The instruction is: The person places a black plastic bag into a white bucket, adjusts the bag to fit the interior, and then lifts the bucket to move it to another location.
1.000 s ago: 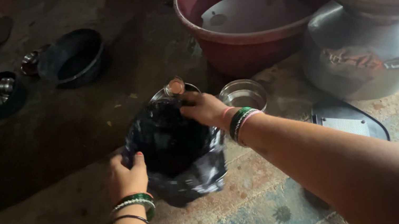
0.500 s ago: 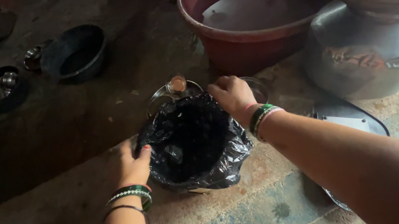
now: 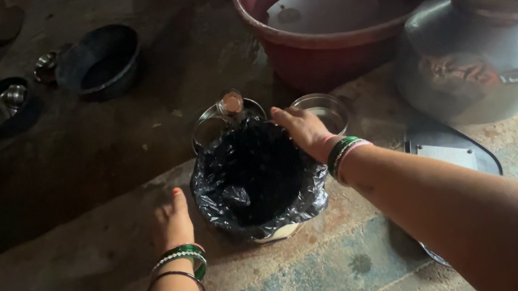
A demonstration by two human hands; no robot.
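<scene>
A person fits a black plastic liner bag (image 3: pixel 254 181) over a small pale bin (image 3: pixel 278 232) standing on a worn stone ledge (image 3: pixel 72 279), the bag's mouth folded down over the rim and crumpled around the outside, with only a sliver of the container showing at the bottom front. The right hand (image 3: pixel 302 130), wrist ringed with green and pink bangles, rests on the far right edge of the rim, fingers loosely curled over the plastic and pressing it down rather than pinching it. The left hand (image 3: pixel 174 222), also bangled, lies flat on the ledge just beside the bin's left side, fingers extended, gripping nothing. To seat the liner well, the judgement is that the overhang wants smoothing evenly all round, with the near edge tugged as low as the far one, so the bag does not slip inward. Just behind the bin stand 2 small steel bowls (image 3: pixel 326 108), one holding a little capped jar (image 3: pixel 231 103); beyond them a large red basin (image 3: pixel 323 24) of water and a big metal pot (image 3: pixel 488 61). A dark bowl (image 3: pixel 98 60) sits well apart on the floor.
</scene>
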